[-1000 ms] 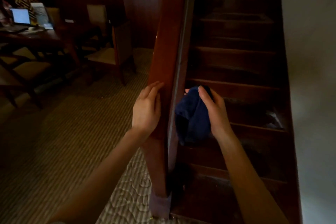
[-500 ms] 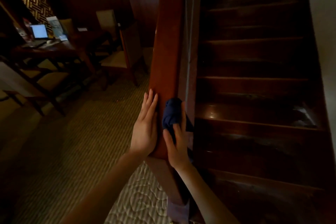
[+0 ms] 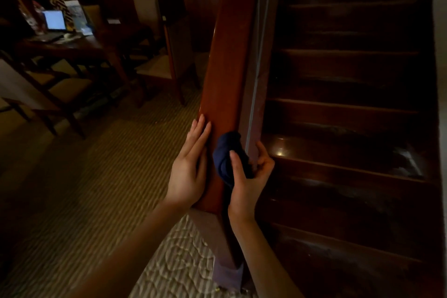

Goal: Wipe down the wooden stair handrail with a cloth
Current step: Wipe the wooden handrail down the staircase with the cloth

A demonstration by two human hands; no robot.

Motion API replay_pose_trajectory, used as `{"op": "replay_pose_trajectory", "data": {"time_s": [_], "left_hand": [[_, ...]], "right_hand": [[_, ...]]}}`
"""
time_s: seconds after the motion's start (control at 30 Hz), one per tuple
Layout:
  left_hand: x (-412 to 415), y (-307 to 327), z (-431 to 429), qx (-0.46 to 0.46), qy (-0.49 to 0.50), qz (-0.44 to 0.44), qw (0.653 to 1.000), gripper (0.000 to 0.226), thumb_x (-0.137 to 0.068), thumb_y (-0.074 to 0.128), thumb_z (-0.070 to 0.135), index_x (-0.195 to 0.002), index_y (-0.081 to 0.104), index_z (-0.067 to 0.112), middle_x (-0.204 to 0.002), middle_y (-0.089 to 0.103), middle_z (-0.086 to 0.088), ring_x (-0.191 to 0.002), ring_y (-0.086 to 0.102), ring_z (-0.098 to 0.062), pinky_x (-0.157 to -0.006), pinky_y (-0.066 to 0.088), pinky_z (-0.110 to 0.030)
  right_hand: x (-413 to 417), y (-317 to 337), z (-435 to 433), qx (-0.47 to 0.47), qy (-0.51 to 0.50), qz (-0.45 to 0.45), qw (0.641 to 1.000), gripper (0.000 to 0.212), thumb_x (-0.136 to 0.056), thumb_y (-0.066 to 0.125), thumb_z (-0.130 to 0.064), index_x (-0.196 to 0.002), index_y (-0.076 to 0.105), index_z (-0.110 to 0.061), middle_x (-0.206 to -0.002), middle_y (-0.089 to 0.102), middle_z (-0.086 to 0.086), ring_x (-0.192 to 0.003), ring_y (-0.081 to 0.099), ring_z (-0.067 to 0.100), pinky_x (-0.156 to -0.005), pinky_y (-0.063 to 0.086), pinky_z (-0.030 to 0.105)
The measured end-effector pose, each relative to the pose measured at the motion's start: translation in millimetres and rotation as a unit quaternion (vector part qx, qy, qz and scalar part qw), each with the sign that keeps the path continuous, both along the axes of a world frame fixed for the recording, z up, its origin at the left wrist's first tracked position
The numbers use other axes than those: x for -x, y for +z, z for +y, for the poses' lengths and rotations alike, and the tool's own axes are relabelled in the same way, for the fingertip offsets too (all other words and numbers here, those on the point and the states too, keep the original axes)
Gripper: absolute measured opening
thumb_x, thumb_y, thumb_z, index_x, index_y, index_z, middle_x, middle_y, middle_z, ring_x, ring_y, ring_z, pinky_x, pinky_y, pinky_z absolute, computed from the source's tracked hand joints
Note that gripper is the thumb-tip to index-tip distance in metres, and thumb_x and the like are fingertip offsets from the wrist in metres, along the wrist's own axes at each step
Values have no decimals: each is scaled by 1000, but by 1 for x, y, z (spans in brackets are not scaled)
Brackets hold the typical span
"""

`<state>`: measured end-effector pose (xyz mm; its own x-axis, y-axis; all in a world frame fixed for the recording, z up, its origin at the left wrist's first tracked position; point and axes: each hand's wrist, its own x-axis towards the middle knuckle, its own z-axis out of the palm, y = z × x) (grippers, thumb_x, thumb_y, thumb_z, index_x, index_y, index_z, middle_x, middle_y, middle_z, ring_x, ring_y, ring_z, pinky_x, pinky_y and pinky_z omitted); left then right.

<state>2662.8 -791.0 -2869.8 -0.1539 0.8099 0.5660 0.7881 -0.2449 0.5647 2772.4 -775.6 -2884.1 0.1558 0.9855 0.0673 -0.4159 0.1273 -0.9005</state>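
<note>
Cloth [image 3: 225,155], bunched, sits low on the handrail [image 3: 225,75], gripped by the right hand [image 3: 246,184], thumb over it, fingers curled past the far edge. The left hand [image 3: 188,172] lies flat on the rail, fingers straight, holding nothing. Risk: the wad likely skips the rail's sides.

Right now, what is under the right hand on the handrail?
A bunched dark blue cloth, held against the wooden handrail by the right hand, fingers curled round the rail's stair side. The wood beneath the cloth is covered and cannot be seen.
</note>
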Motion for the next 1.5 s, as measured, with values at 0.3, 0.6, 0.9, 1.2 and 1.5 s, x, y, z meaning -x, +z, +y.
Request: {"op": "replay_pose_trajectory", "data": {"time_s": [0.3, 0.6, 0.9, 1.2, 1.5], "left_hand": [[-1, -6, 2, 27, 4, 25, 999, 55, -99, 36, 23, -151, 24, 14, -161, 9, 6, -149, 4, -14, -117, 13, -18], [0, -8, 2, 10, 2, 16, 1000, 53, -101, 30, 18, -152, 16, 13, -160, 12, 3, -148, 10, -13, -118, 20, -30], [-3, -6, 2, 7, 14, 35, 999, 52, -100, 28, 11, -151, 18, 8, -159, 12, -2, -148, 9, -16, -120, 14, -26], [-13, -19, 3, 22, 88, 60, 994, 52, -102, 25, 18, -151, 17, 5, -160, 11, -7, -148, 4, -15, -119, 19, -35], [-35, -42, -28, 37, 183, 7, 982, 51, -105, 17, 26, -150, 22, 3, -158, 14, -14, -148, 7, -21, -120, 10, -38]], "right_hand": [[11, 3, 0, -135, 101, -112, 979, 60, -89, 56, -47, -145, 35, -37, -155, 31, -11, -141, 28, -1, -106, 29, 8], [17, 5, 23, -175, 99, -137, 970, 62, -94, 54, -34, -149, 29, -22, -157, 26, -8, -145, 22, 3, -114, 23, 16], [28, 36, 96, -170, 108, -128, 971, 63, -96, 53, -13, -151, 23, -12, -160, 21, 7, -147, 18, 13, -119, 20, 27], [22, 23, 63, -199, 81, -202, 956, 60, -94, 53, -4, -148, 30, -10, -153, 27, -2, -141, 25, 0, -108, 22, 6], [6, 2, 28, -331, 50, -467, 819, 48, -98, 43, -32, -144, 44, -14, -158, 25, 6, -149, 9, 21, -119, 13, 20]]}}
